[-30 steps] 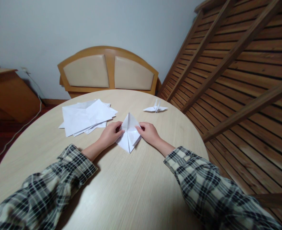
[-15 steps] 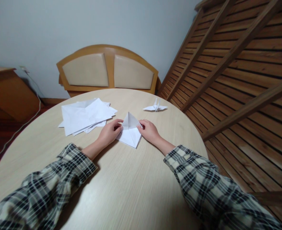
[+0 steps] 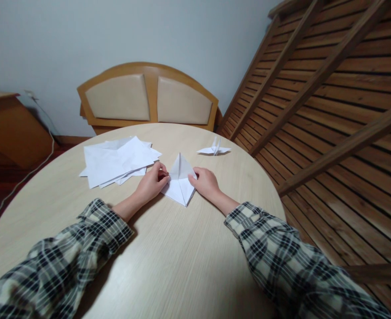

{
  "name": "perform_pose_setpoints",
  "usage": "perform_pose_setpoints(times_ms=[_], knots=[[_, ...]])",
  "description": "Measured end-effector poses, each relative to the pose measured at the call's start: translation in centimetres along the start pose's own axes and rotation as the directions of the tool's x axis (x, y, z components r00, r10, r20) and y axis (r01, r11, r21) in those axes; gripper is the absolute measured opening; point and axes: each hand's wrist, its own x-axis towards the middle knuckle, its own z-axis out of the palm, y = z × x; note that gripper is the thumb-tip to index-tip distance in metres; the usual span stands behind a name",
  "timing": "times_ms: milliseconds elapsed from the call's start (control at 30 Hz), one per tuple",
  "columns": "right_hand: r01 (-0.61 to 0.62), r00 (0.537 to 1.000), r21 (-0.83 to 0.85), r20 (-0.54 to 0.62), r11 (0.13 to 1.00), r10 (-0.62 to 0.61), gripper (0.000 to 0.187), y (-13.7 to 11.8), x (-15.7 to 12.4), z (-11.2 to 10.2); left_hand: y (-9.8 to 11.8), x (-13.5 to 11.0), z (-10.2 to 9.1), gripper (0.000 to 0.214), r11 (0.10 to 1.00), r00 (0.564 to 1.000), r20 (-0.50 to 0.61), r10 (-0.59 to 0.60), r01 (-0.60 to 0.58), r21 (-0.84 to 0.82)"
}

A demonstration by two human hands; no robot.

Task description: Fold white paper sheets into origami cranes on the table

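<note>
Through the head camera, my only view, I judge the folding to be part-way along. The folded paper (image 3: 182,191) lies on the round table (image 3: 175,261) in front of me, creased into a kite-like shape, with a point standing up at its far end. My left hand (image 3: 150,182) has thumb and fingers on its left corner, my right hand (image 3: 206,182) pinches the right one, and the hands are apart with the paper between them. Beyond the right hand sits a paper bird (image 3: 214,149), to my eye complete; the paper I hold has no such wings or neck yet. Loose sheets (image 3: 115,159) lie overlapping near the left hand, apparently unshaped. I make out no container: bird and sheets rest directly on the tabletop.
</note>
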Motion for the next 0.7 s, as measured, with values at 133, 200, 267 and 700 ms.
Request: perform_pose_setpoints(times_ms=[133, 200, 267, 700], knots=[[0.013, 1.0, 0.075, 0.005, 0.997, -0.014, 0.029, 0.3, 0.3, 0.0, 0.2, 0.0, -0.1, 0.009, 0.992, 0.992, 0.079, 0.094, -0.1, 0.078], [-0.024, 0.999, 0.182, 0.04, 0.983, 0.017, 0.042, 0.5, 0.5, 0.0, 0.2, 0.0, -0.1, 0.016, 0.989, 0.993, 0.082, 0.088, -0.097, 0.114], [-0.106, 0.993, 0.307, 0.08, 0.946, 0.085, 0.044, 0.8, 0.8, 0.0, 0.1, 0.0, -0.2, 0.021, 0.987, 0.994, 0.074, 0.077, -0.087, 0.132], [-0.082, 0.916, 0.547, 0.37, 0.833, -0.154, 0.022, 2.8, 1.5, -0.6, -0.4, 0.1, 0.0, 0.028, 0.981, 0.993, 0.067, 0.093, -0.103, 0.166]])
